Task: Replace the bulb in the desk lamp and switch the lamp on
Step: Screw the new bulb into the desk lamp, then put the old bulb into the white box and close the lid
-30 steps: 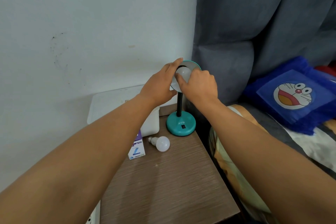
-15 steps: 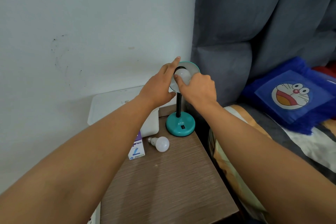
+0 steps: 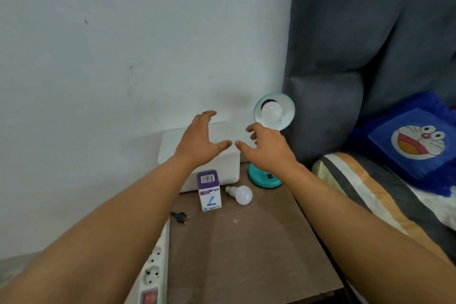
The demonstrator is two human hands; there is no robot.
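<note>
I see both hands empty, fingers spread wide: left hand point(image 3: 199, 140), right hand point(image 3: 266, 148). A white bulb point(image 3: 271, 111) sits in the teal desk lamp's shade point(image 3: 287, 112) at one o'clock; a spare bulb point(image 3: 241, 194) lies on the tabletop point(image 3: 246, 254).

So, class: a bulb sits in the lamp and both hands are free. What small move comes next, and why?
Probably the left hand reaches for the loose plug on the table: the bulb sits in the shade unlit, and both hands are empty.
</note>
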